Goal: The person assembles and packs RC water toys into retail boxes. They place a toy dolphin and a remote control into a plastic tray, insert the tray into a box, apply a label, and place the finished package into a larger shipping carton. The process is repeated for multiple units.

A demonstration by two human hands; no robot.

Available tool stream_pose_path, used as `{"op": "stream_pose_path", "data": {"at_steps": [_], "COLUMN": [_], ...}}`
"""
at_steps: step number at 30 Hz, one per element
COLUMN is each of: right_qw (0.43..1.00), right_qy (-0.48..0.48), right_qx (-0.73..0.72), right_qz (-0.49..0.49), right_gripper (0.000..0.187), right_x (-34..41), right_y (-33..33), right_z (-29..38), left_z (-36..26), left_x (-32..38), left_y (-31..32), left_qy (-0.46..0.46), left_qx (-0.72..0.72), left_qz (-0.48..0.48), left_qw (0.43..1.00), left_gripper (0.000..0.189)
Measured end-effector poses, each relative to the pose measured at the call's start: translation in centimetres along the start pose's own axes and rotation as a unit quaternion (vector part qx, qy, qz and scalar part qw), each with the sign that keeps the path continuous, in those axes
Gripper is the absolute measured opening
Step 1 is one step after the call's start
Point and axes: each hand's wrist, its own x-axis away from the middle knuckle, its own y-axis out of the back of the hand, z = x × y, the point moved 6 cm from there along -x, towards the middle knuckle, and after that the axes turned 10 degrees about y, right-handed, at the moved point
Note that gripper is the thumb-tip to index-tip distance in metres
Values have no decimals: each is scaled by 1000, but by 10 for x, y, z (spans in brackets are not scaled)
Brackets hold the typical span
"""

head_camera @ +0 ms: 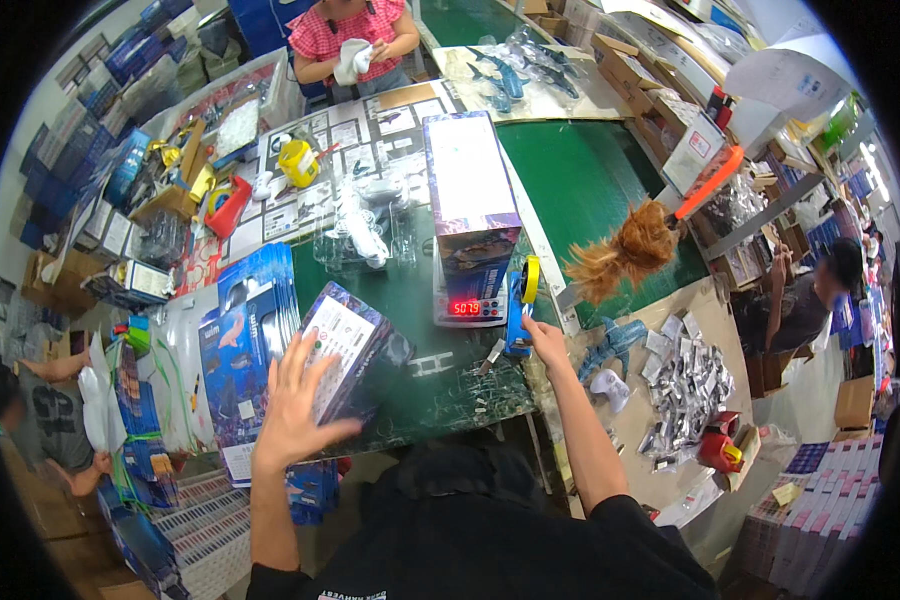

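My left hand (294, 409) is spread wide, its fingers over the face of a printed carton (345, 349) that lies tilted on the green work surface. Whether the palm presses on it cannot be told. My right hand (546, 341) grips a blue tape dispenser (518, 319) with a roll of yellow tape. Just left of the dispenser, a digital scale (471, 311) with a lit red display bears a tall printed carton (474, 180). Flat blue printed cartons (244, 345) lie stacked by my left hand.
Clear plastic trays (364, 217) hold a white part. A yellow tape roll (298, 163) and red tape dispenser (229, 208) are further left. To the right are a feather duster (626, 247), a toy shark (613, 346), a white controller (610, 390) and small packets (686, 382). A person (356, 49) stands opposite.
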Motion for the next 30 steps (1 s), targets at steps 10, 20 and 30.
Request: {"op": "stream_pose_path", "data": {"at_steps": [10,20,30], "right_qw": [973,832,919], "right_qy": [-98,-302,133], "right_qx": [-190,-464,-272], "right_qz": [-85,19,254], "right_gripper": [22,19,22], "right_x": [70,93,165], "right_y": [-8,-60,-49], "right_z": [-38,-90,154], "left_z": [9,-52,-68], "left_x": [36,2,-30], "left_y": [-11,-74,-75], "left_qy": [-4,-100,-195], "left_qx": [1,13,137], "left_qz": [-145,-148,-165], "left_qw": [989,984,957], "left_gripper": [80,69,80]}}
